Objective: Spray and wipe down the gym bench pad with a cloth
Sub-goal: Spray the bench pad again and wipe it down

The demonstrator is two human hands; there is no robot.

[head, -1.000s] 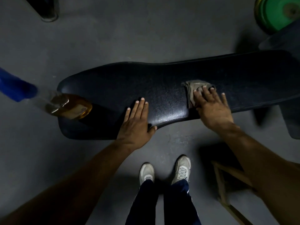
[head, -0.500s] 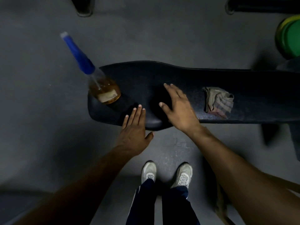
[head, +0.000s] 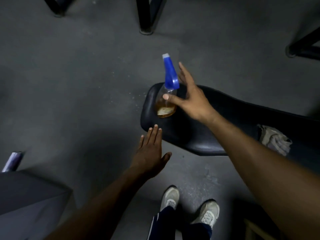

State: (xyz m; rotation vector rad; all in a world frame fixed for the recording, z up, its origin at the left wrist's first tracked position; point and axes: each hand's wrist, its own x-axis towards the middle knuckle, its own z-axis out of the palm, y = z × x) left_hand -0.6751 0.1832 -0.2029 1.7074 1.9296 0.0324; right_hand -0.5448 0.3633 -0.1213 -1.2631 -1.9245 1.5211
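The black bench pad (head: 199,135) runs from the centre to the right edge. On its left end stands a clear spray bottle (head: 165,104) with amber liquid and a blue trigger head. My right hand (head: 189,99) is spread beside it, thumb touching the bottle's front and fingers behind the neck, not closed around it. With fingers straight and apart, my left hand (head: 150,153) hovers flat at the pad's near left edge and holds nothing. The crumpled grey cloth (head: 274,140) lies on the pad at the right, behind my right forearm.
Dark metal equipment legs (head: 146,16) stand on the grey floor at the top, another (head: 303,47) at the upper right. A dark padded block (head: 29,205) fills the lower left. My white shoes (head: 190,207) are below the pad.
My right hand let go of the cloth and moved left along the pad to the spray bottle. The view swung left. My left hand slid off the pad's surface to its edge.
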